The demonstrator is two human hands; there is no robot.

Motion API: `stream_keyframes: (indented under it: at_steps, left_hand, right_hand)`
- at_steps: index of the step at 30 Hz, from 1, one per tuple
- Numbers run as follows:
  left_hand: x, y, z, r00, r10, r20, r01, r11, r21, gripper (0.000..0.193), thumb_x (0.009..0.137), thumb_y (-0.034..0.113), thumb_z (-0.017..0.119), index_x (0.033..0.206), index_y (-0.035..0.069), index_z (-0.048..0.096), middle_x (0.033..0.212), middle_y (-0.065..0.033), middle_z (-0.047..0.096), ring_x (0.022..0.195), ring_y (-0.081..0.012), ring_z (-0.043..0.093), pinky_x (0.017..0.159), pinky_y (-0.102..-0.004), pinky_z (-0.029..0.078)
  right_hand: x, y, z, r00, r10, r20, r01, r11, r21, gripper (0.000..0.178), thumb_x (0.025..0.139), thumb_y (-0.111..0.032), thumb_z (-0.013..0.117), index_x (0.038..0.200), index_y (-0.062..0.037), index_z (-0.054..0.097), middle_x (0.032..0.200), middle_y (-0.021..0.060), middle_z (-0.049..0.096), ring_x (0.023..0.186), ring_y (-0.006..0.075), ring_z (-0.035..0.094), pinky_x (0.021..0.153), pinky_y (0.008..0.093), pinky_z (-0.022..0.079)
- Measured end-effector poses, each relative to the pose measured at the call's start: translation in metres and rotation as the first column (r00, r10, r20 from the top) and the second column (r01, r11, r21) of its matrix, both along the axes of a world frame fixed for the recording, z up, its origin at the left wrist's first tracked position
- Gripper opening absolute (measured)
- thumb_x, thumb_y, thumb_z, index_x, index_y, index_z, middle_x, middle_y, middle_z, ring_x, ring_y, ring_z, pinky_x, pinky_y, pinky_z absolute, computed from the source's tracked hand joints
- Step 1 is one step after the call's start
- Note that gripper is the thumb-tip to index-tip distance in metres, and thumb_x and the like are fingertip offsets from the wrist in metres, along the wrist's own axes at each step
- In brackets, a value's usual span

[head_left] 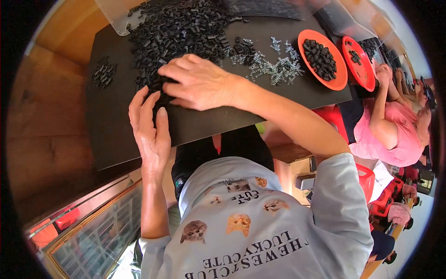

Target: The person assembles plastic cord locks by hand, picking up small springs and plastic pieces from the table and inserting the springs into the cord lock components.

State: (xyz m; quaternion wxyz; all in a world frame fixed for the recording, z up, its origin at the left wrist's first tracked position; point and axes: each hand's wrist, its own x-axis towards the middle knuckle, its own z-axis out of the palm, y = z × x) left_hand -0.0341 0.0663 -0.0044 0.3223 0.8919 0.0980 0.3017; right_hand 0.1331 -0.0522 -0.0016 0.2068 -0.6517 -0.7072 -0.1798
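Note:
A large heap of small black plastic pieces (181,32) covers the far left part of the dark table. At the heap's near edge, my left hand (151,128) is open, its fingers and thumb stretched up and apart around a few dark pieces. My right hand (200,83) reaches across from the right with its fingers curved and spread over the same pieces, its fingertips partly lost among them. The two hands almost meet, and what lies between them is too dark to make out. Small metal springs (276,69) lie scattered to the right of my right hand.
An orange bowl (343,81) of black pieces stands at the table's right end, beside a red bowl (370,84) holding a few. A small group of black pieces (104,73) lies far left. Clear plastic bins (346,21) line the back. A pink-shirted person (392,130) sits at right.

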Motion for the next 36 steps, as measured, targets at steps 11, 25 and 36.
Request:
stream_keyframes:
  at_steps: [11,25,36]
  left_hand:
    - [-0.008,0.022,0.0,0.975,0.04,-0.217,-0.004,0.987,0.16,0.054,0.083,0.016,0.069,0.132,0.003,0.049,0.145,-0.0192,0.033,0.131,-0.0362,0.036,0.108,-0.0445,0.031]
    - [0.04,0.02,-0.001,0.966,-0.147,-0.213,0.187,0.966,0.181,0.065,0.078,0.016,0.075,0.134,0.001,0.044,0.14,-0.0214,0.037,0.125,-0.0388,0.04,0.104,-0.0444,0.037]
    - [0.058,0.026,-0.004,0.982,-0.169,-0.083,0.187,0.936,0.299,0.043,0.082,0.014,0.07,0.121,0.001,0.056,0.128,-0.0163,0.05,0.117,-0.0339,0.048,0.098,-0.0413,0.039]
  right_hand:
    - [0.023,-0.055,0.034,0.979,-0.2,-0.043,0.203,0.975,0.087,0.043,0.079,-0.032,0.071,0.111,-0.0064,0.058,0.102,0.0123,0.055,0.092,0.0316,0.058,0.078,0.0405,0.049]
    - [0.013,-0.052,0.015,0.917,-0.373,-0.145,0.33,0.91,-0.25,0.027,0.085,-0.019,0.066,0.101,-0.0011,0.054,0.086,0.0131,0.055,0.075,0.0347,0.06,0.063,0.0419,0.052]
    - [0.027,-0.074,0.028,0.859,-0.473,-0.197,0.436,0.877,-0.202,0.012,0.086,-0.01,0.062,0.096,-0.0047,0.06,0.092,0.0096,0.058,0.077,0.0329,0.061,0.065,0.0418,0.05]
